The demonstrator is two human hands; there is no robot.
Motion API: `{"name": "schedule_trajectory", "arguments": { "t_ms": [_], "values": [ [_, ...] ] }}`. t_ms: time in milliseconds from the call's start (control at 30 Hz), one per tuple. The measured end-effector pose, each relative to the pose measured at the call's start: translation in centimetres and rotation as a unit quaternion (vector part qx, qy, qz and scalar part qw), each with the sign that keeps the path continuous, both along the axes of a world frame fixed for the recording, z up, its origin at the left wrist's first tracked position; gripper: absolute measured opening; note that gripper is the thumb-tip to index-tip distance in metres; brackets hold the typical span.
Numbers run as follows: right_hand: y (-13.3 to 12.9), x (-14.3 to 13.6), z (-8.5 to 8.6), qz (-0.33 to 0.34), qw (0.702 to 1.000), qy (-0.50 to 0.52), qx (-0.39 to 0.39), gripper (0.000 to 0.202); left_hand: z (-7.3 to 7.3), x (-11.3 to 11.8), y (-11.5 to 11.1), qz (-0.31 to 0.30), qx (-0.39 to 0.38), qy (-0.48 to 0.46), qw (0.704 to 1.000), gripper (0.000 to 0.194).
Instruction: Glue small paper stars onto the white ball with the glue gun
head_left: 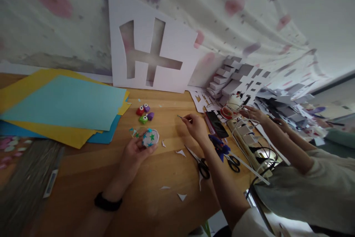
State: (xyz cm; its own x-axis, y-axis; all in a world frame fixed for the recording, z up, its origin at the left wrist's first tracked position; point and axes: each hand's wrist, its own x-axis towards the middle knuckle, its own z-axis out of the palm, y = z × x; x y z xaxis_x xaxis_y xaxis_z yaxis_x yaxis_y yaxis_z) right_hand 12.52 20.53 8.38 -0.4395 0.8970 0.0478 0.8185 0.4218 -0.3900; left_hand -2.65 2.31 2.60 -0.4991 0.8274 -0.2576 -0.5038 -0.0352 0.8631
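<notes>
My left hand, with a black band at the wrist, is closed on a round white piece dotted with green and blue stars. My right hand is pinched above the wooden table on a tiny, thin, bluish piece, too small to name. Loose small star pieces lie just beyond my left fingers. Past them sit several small red, purple and green figures with big eyes. White paper scraps and black-handled scissors lie between and below my hands.
Yellow and blue sheets are stacked at left. A white board with cutouts leans on the curtain. At right are a phone, a blue glue gun, more scissors, a power strip with cables, and another person's hand.
</notes>
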Motion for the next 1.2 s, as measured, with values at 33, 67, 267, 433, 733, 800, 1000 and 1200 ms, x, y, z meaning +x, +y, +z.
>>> {"name": "schedule_trajectory", "arguments": {
  "t_ms": [33, 67, 267, 433, 733, 800, 1000, 1200],
  "values": [
    [-0.7, 0.3, 0.4, 0.011, 1.000, 0.023, -0.019, 0.019, 0.2, 0.0, 0.0, 0.001, 0.001, -0.002, 1.000, 0.062],
    [-1.5, 0.7, 0.8, 0.022, 0.998, 0.040, -0.038, 0.021, 0.3, 0.0, -0.1, 0.002, 0.002, -0.001, 1.000, 0.063],
    [-6.9, 2.3, 2.0, 0.075, 0.931, 0.255, -0.252, 0.036, 1.0, 0.2, -0.2, -0.009, -0.004, 0.037, 0.999, 0.062],
    [-9.0, 1.8, 1.9, 0.058, 0.900, 0.298, -0.314, 0.038, 1.2, 0.5, -0.2, -0.010, -0.002, 0.082, 0.997, 0.061],
    [-9.1, 1.2, 0.9, 0.058, 0.901, 0.294, -0.314, 0.037, 1.9, 1.0, -0.4, -0.026, -0.004, 0.155, 0.988, 0.059],
    [-9.1, 1.2, 0.8, 0.058, 0.902, 0.291, -0.314, 0.037, 1.8, 1.0, -0.4, -0.026, -0.001, 0.160, 0.987, 0.058],
    [-9.0, 1.1, 0.3, 0.057, 0.905, 0.281, -0.316, 0.035, 1.3, 1.1, -0.3, -0.034, 0.018, 0.156, 0.987, 0.059],
    [-8.9, 1.3, 0.2, 0.050, 0.909, 0.287, -0.297, 0.035, 1.1, 1.2, -0.4, -0.036, 0.016, 0.156, 0.987, 0.058]
  ]
}}
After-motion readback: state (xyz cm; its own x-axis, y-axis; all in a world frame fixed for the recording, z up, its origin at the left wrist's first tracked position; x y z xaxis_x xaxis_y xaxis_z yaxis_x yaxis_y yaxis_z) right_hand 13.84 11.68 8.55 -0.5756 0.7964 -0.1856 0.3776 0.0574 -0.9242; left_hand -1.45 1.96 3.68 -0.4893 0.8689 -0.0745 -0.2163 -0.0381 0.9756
